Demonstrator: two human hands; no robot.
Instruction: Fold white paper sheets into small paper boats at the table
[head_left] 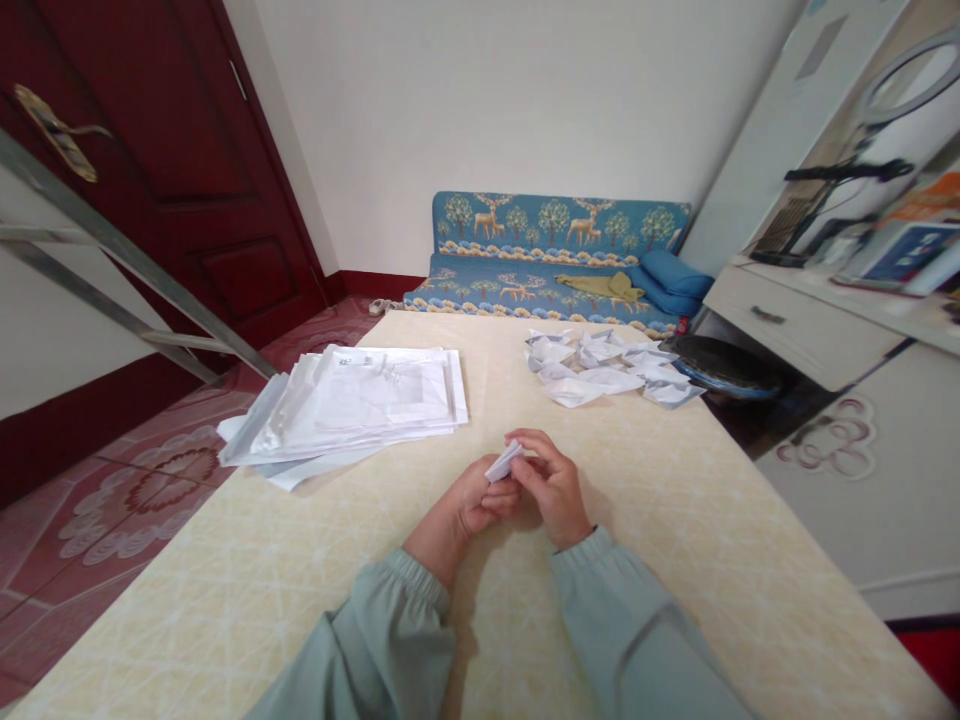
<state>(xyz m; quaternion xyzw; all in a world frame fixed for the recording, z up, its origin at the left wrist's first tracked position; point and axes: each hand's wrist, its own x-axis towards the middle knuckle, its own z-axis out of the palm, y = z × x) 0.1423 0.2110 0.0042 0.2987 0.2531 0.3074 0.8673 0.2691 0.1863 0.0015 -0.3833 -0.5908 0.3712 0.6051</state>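
Between my two hands, above the middle of the table, is a small piece of folded white paper (505, 462). My left hand (487, 499) is closed around its lower side, fingers curled under it. With thumb and fingers, my right hand (553, 482) pinches its right edge. Part of the paper is hidden by my fingers. Ahead to the left lies a stack of white paper sheets (382, 390), some edges uneven. Several folded white paper shapes (585, 370) sit in a group at the far right of the table.
The table (360, 600) has a pale yellow patterned cover. Beyond it stands a blue bench with deer patterns (517, 270), carrying a yellow-green cloth (600, 287). A metal ladder-like frame (135, 260) leans at left by a dark red door (172, 130). A cluttered white cabinet (802, 310) is at right.
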